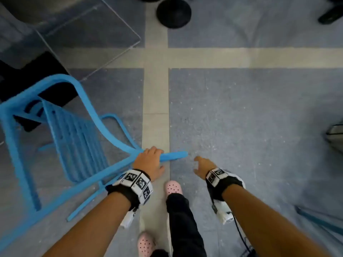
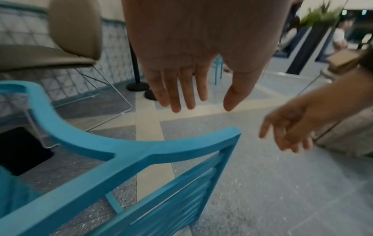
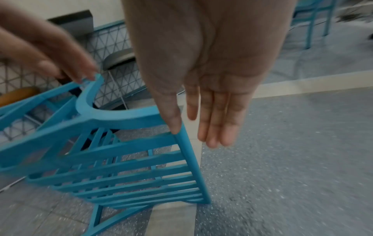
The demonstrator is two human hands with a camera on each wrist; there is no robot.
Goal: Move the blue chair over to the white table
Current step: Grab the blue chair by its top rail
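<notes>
The blue slatted chair (image 1: 78,138) stands at the left on the grey floor, blurred, its back towards me. My left hand (image 1: 151,159) lies over the top rail of the chair's back (image 2: 141,153) near its right end. In the left wrist view its fingers (image 2: 181,95) are straight above the rail. In the right wrist view the left hand's fingertips (image 3: 84,75) touch the curved rail. My right hand (image 1: 201,165) hangs with relaxed fingers just right of the rail's end and holds nothing. Its thumb (image 3: 173,121) sits by the chair's top corner (image 3: 179,127). No white table shows plainly.
A beige chair on a wire frame (image 2: 74,32) stands beyond the blue chair. A black round post base (image 1: 173,13) sits on the floor ahead. Beige stripes (image 1: 156,89) cross the grey floor. My pink clogs (image 1: 173,187) are below. Another blue chair (image 3: 310,12) stands farther off.
</notes>
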